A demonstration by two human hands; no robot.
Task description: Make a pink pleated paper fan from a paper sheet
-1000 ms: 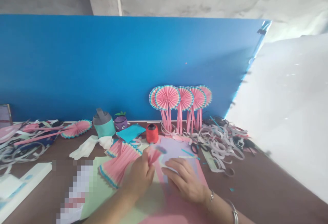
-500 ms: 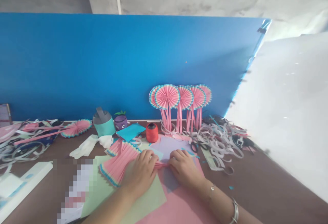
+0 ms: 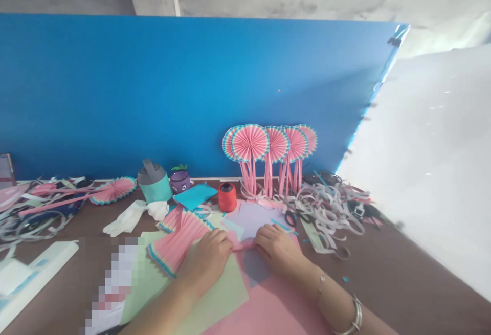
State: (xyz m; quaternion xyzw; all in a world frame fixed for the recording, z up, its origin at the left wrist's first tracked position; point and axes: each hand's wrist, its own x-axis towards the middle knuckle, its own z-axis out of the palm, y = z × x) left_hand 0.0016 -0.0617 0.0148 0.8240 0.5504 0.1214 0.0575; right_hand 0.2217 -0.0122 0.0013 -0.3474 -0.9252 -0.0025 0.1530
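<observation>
My left hand (image 3: 207, 257) and my right hand (image 3: 279, 249) lie side by side on the table, fingers curled and pressed down on a small folded pink paper strip (image 3: 243, 245) between them. Under them lie a pink sheet (image 3: 268, 304), a pale green sheet (image 3: 222, 294) and a lilac sheet (image 3: 255, 217). A pleated pink paper with a teal edge (image 3: 180, 240) rests just left of my left hand.
Finished pink paper fans on sticks (image 3: 268, 146) lean on the blue board (image 3: 153, 94). A red thread spool (image 3: 227, 197), teal bottle (image 3: 154, 182), purple pot (image 3: 180, 179), white glove (image 3: 132, 216), scissors (image 3: 292, 219) and piles of paper strips (image 3: 333, 212) surround the sheets.
A second ago my left hand held the folded pink piece up off the table. It has come down, and both hands now press it flat on the sheets.
</observation>
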